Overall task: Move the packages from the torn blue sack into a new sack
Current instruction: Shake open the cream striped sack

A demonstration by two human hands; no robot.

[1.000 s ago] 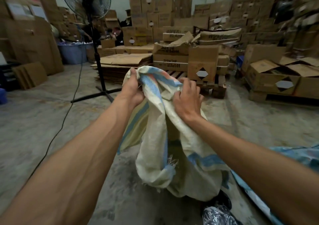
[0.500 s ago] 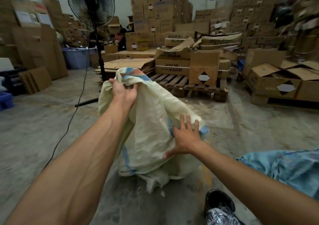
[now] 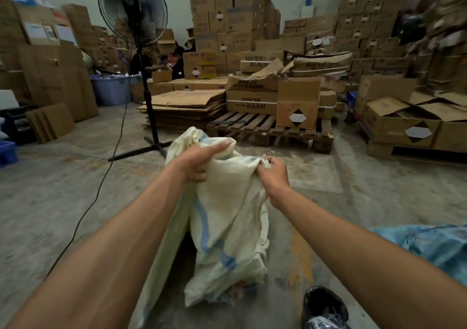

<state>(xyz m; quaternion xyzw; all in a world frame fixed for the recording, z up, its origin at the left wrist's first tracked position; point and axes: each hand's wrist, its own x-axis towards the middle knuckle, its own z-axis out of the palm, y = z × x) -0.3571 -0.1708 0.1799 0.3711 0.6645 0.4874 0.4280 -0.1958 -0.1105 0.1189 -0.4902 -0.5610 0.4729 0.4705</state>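
Bare concrete floor [image 3: 63, 202] surrounds the cream sack [image 3: 227, 215], each hand's grip, left hand [image 3: 199, 159] and right hand [image 3: 273, 174], bunching its top edge

The sack [image 3: 227, 217] I grip is cream with pale blue stripes. Right of my grip lies a light blue sack [image 3: 434, 248]; below it, a glossy black bag [image 3: 323, 306].
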